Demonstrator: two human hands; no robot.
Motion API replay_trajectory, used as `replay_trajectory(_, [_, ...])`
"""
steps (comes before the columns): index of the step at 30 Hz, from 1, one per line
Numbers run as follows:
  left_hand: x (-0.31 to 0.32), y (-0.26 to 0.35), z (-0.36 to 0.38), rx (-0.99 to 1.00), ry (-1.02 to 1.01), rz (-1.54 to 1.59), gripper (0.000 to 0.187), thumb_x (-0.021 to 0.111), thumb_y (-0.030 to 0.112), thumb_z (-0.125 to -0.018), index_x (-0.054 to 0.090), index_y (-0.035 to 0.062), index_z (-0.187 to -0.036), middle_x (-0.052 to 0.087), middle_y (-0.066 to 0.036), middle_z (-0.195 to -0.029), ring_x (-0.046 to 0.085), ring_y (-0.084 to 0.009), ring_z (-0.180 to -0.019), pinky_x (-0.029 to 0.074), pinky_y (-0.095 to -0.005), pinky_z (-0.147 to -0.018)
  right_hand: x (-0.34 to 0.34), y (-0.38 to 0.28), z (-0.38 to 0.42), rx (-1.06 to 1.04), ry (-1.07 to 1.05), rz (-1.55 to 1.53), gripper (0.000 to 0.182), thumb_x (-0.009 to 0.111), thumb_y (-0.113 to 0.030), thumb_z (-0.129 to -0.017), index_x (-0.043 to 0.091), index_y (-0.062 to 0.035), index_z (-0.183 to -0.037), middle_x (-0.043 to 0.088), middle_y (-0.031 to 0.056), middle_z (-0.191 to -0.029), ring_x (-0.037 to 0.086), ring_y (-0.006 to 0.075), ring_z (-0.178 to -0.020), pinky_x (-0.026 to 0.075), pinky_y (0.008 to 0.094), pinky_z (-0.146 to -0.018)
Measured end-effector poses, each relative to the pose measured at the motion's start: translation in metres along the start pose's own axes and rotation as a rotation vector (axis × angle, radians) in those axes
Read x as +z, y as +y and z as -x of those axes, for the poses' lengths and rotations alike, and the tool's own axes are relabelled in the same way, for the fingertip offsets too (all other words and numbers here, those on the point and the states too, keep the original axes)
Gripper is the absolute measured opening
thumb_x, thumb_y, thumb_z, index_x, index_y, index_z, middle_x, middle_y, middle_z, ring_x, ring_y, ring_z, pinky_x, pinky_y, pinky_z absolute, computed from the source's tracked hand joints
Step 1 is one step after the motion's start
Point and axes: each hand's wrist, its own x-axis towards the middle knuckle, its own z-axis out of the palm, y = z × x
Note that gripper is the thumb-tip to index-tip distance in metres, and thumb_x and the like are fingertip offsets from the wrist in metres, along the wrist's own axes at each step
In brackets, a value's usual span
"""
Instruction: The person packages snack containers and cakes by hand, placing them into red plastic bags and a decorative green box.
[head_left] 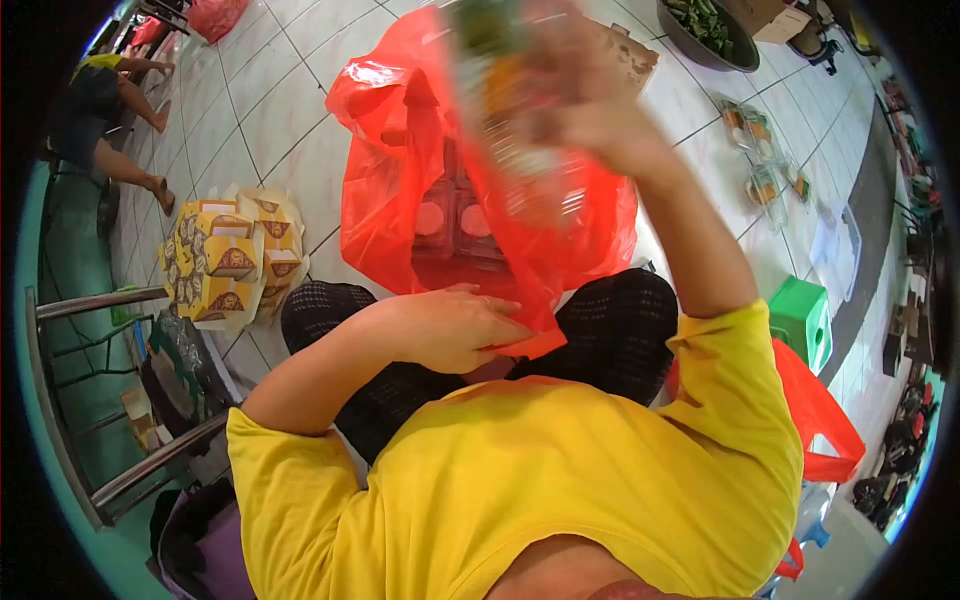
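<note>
A large red plastic bag (375,215) stands on the floor before my crossed legs. Through its opening, clear plastic boxes (455,215) show, packed side by side. My left hand (455,325) grips the near edge of the bag, its fingers closed on the red plastic. Over the bag's far right side, my right hand (590,110) holds a clear plastic food container (505,95), smeared by motion. Green and orange contents show through its wall. My right fingers are blurred where they meet the container.
Yellow patterned boxes (225,255) are piled on the left of the tiled floor. Several clear food packs (760,150) lie to the right, near a green box (802,320). A dark basin of leaves (708,35) sits at the back. Another person's leg (135,170) shows far left.
</note>
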Motion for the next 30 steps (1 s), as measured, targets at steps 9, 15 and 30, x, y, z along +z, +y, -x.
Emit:
replay_trajectory(9, [0.023, -0.002, 0.066, 0.033, 0.168, 0.388, 0.036, 0.047, 0.015, -0.085, 0.045, 0.0070, -0.121, 0.045, -0.012, -0.124, 0.037, -0.0308, -0.119, 0.027, -0.0402, -0.099, 0.047, 0.096, 0.018, 0.338, -0.342, 0.142, 0.090, 0.067, -0.012, -0.063, 0.014, -0.0131, -0.135, 0.037, 0.0167, -0.124, 0.039, 0.0270, -0.115, 0.033, 0.0365, -0.094])
replay_trajectory(15, [0.019, -0.010, 0.048, 0.115, 0.399, 0.146, 0.028, 0.047, 0.018, -0.086, 0.051, 0.0030, -0.110, 0.052, -0.018, -0.109, 0.047, -0.0337, -0.103, 0.037, -0.0396, -0.087, 0.032, 0.159, 0.056, 0.741, -0.508, 0.163, 0.086, 0.065, -0.013, -0.067, 0.012, -0.0129, -0.135, 0.043, 0.0157, -0.119, 0.046, 0.0249, -0.105, 0.039, 0.0359, -0.088])
replay_trajectory(30, [-0.009, -0.032, 0.054, -0.553, 1.451, 0.314, 0.023, 0.056, 0.007, -0.076, 0.057, -0.0049, -0.096, 0.057, -0.018, -0.088, 0.054, -0.0288, -0.084, 0.042, -0.0338, -0.074, -0.132, 0.029, 0.075, -0.297, 0.652, 0.063, 0.031, 0.054, -0.013, -0.083, 0.051, -0.0037, -0.113, 0.059, 0.0057, -0.096, 0.055, 0.0120, -0.087, 0.045, 0.0270, -0.076])
